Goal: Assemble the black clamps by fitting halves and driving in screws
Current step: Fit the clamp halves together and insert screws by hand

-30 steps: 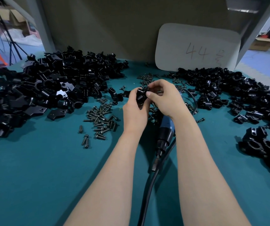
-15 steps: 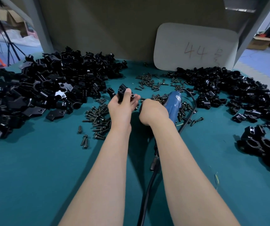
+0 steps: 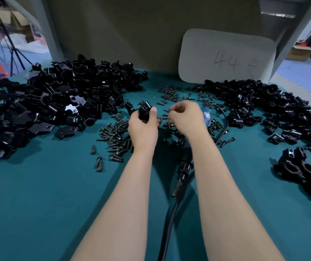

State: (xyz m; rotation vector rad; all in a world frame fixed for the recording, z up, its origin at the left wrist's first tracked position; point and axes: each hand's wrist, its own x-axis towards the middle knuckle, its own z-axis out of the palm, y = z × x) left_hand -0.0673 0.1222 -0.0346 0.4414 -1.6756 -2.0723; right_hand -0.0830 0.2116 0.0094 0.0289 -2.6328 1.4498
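My left hand (image 3: pixel 141 129) grips a black clamp (image 3: pixel 143 111) just above the teal table, its thumb laid over the top. My right hand (image 3: pixel 186 117) hovers close to its right over loose screws, fingers curled, and pinches what looks like a small dark screw at its fingertips; blur hides the detail. The blue electric screwdriver (image 3: pixel 206 115) lies on the table under and behind my right hand, untouched. Its black cable (image 3: pixel 169 213) runs toward me between my forearms.
A big heap of black clamp halves (image 3: pixel 57 106) fills the left, another heap (image 3: pixel 273 110) the right. Assembled clamps (image 3: pixel 305 170) sit at the right edge. Screws are scattered near my left wrist (image 3: pixel 117 136) and further back (image 3: pixel 169 95). A white board (image 3: pixel 226 57) leans on the back wall.
My right hand has let go of the blue screwdriver and moved up over the screws. My left hand keeps the clamp, shifted left from the centre a second ago.
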